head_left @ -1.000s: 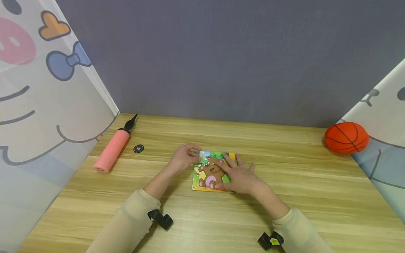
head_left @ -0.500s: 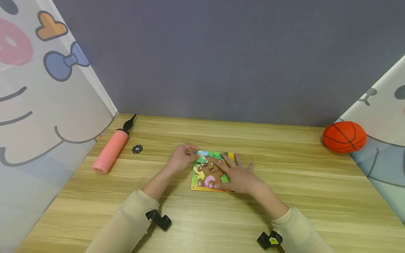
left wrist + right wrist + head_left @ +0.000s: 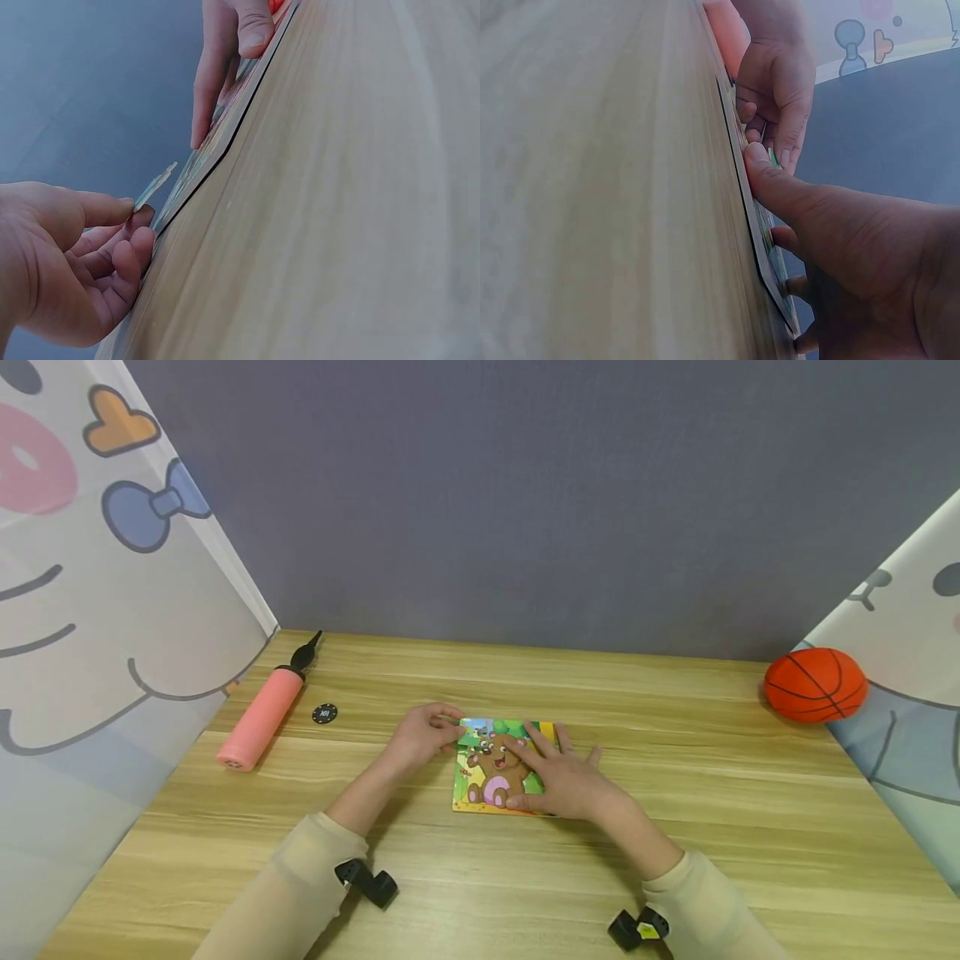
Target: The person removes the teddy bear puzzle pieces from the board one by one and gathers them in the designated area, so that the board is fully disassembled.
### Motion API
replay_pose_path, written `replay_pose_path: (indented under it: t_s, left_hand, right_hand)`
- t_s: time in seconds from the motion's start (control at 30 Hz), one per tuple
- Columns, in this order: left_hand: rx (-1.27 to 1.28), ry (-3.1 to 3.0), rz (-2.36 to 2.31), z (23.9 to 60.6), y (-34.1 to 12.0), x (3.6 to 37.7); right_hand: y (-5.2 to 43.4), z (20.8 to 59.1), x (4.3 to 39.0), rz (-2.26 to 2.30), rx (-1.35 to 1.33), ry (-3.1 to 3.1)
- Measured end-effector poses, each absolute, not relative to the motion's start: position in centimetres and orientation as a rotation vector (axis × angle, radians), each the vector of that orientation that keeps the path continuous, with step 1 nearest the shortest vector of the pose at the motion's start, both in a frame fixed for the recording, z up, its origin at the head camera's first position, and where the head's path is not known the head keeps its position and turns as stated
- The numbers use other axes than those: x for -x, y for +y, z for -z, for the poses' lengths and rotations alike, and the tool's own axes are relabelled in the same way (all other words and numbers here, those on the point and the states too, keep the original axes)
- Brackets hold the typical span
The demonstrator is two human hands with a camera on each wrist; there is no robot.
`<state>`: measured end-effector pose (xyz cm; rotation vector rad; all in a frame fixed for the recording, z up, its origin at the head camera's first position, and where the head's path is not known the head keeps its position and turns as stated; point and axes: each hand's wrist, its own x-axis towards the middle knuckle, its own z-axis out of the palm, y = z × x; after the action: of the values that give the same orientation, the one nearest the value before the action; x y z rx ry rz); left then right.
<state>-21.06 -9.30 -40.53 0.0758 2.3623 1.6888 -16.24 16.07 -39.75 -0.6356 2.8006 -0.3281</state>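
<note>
Pinched between your left hand's [image 3: 420, 739] thumb and fingers, the puzzle piece [image 3: 155, 185] sits at the bear puzzle's [image 3: 498, 767] far-left corner, just beside your flat right hand [image 3: 566, 777] pressing the board.

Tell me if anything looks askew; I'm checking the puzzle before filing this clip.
One thing: a thin puzzle piece at the far-left corner of the colourful bear jigsaw board is tilted up off it, pinched by the left hand. The right hand lies flat on the board.

Grey wall [image 3: 525, 502]; wooden table [image 3: 712, 827] (pale)
</note>
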Motion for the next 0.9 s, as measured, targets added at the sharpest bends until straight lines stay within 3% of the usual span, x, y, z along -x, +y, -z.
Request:
replay_pose_path:
  t_s: [0.9]
  left_hand:
    - [-0.06,2.408,-1.629,40.5,-13.1,20.9]
  right_hand:
    - [16.1,39.9,16.3,0.379,0.649,2.804]
